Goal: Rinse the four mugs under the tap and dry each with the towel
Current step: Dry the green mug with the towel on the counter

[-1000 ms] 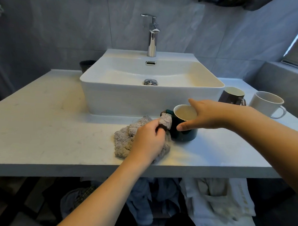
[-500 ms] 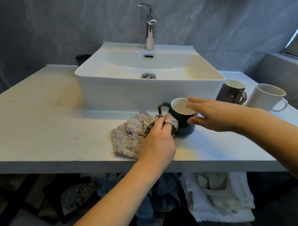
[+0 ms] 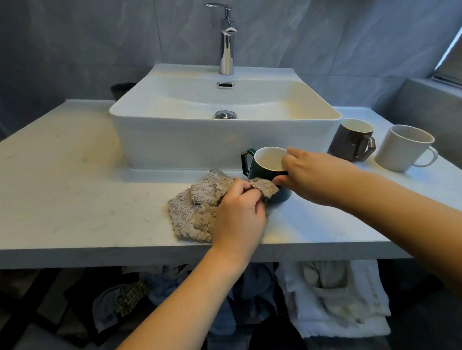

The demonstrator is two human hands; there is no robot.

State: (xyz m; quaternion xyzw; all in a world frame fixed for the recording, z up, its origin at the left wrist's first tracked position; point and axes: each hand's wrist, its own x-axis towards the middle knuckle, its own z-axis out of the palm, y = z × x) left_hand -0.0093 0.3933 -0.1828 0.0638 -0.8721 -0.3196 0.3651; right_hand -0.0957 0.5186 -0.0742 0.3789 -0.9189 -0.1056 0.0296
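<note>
Pressing towel [image 3: 196, 213] (beige) against green mug [image 3: 261, 173].

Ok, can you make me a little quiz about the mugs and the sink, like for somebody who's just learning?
1. Multiple choice: what does the left hand grip? A) the tap B) the towel C) the white mug
2. True or false: the green mug lies tipped over inside the sink.
3. Fill the gap: right of the sink stand a brown mug and a ____ mug.

Key
1. B: it grips the towel and holds one corner against the green mug.
2. False: it stands upright on the counter, held at its rim by the right hand.
3. White: the white mug.
</note>
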